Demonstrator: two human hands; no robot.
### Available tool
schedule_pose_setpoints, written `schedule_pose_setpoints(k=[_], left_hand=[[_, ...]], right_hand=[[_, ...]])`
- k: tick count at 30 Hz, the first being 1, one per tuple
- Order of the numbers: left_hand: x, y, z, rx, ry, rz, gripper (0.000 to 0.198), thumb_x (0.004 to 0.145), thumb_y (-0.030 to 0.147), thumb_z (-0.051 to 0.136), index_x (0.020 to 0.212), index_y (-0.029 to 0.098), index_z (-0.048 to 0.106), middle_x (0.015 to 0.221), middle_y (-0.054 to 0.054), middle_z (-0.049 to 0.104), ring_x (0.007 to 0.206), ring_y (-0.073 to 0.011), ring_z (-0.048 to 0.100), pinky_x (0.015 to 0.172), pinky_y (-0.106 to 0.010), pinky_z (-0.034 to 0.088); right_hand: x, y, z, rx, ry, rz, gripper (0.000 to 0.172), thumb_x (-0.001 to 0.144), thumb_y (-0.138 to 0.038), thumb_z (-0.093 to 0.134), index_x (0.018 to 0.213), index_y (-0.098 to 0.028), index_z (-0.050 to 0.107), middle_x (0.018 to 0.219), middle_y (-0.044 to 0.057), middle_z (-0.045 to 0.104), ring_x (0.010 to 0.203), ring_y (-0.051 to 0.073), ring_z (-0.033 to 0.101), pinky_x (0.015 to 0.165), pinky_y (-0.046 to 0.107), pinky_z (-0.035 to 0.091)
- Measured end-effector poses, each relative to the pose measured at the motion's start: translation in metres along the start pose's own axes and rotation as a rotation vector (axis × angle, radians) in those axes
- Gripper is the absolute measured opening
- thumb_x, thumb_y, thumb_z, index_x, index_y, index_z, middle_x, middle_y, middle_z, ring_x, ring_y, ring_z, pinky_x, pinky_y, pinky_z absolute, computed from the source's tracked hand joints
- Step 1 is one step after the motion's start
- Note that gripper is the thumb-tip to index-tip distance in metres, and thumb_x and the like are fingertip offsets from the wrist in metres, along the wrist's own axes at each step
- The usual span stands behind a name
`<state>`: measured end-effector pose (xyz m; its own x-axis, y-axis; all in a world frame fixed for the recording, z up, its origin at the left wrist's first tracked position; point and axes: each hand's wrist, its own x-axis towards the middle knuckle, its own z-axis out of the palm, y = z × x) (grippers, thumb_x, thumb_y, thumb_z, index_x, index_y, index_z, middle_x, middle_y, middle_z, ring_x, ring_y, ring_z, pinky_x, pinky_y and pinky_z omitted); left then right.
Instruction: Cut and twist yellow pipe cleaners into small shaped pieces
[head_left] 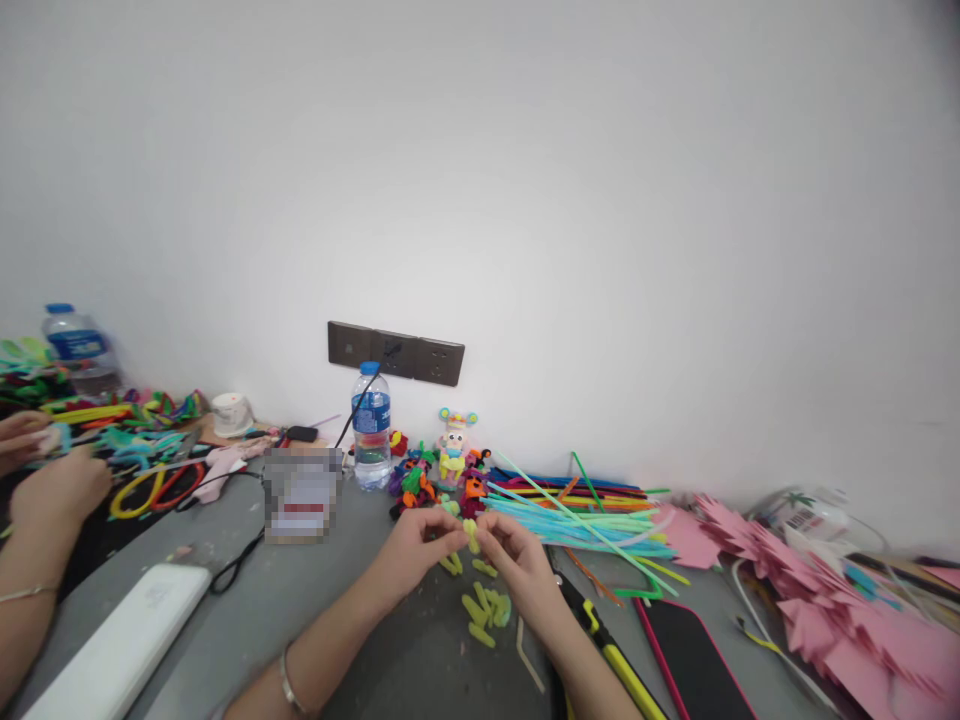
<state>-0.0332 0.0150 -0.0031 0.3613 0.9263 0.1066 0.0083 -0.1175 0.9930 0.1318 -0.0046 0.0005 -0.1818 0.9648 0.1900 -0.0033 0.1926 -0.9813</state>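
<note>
Between the fingertips of both hands is a small yellow fuzzy piece (471, 535), held above the grey table. My left hand (421, 548) pinches it from the left, and my right hand (519, 560) has its fingers closed on it from the right. Several short yellow-green pieces (486, 608) lie on the table just below the hands. Behind the hands stands a small figure (452, 450) with round blue and yellow ears, beside a pile of colourful fuzzy pieces (414, 485).
Pipe cleaners (592, 520), pink paper (840, 610) and a phone (694, 660) lie to the right. A water bottle (372, 430) stands behind. At left are a white box (124, 640), scissors (157, 490) and another person's hands (64, 490).
</note>
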Motion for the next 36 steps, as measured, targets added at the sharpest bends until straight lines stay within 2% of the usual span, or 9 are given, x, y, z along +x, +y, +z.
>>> schedule_pose_setpoints(k=[23,36], left_hand=[[-0.0016,0.0022,-0.001,0.015,0.013,0.054,0.035,0.073,0.045,0.07,0.064,0.012,0.065,0.062,0.001,0.053,0.061,-0.0117,0.045,0.058,-0.023,0.034],[-0.0021,0.0029,-0.0015,-0.052,0.005,0.03,0.032,0.076,0.045,0.068,0.072,0.013,0.07,0.065,0.0,0.058,0.064,-0.0135,0.05,0.062,-0.023,0.038]], right_hand=[[0.0,-0.0008,-0.0016,0.019,-0.022,-0.007,0.041,0.078,-0.057,0.062,0.071,-0.018,0.052,0.061,-0.004,0.038,0.053,0.01,0.033,0.05,0.023,0.027],[0.0018,0.0044,-0.0011,0.03,0.066,-0.008,0.043,0.075,-0.059,0.064,0.07,-0.018,0.053,0.06,-0.005,0.04,0.052,0.01,0.033,0.049,0.022,0.027]])
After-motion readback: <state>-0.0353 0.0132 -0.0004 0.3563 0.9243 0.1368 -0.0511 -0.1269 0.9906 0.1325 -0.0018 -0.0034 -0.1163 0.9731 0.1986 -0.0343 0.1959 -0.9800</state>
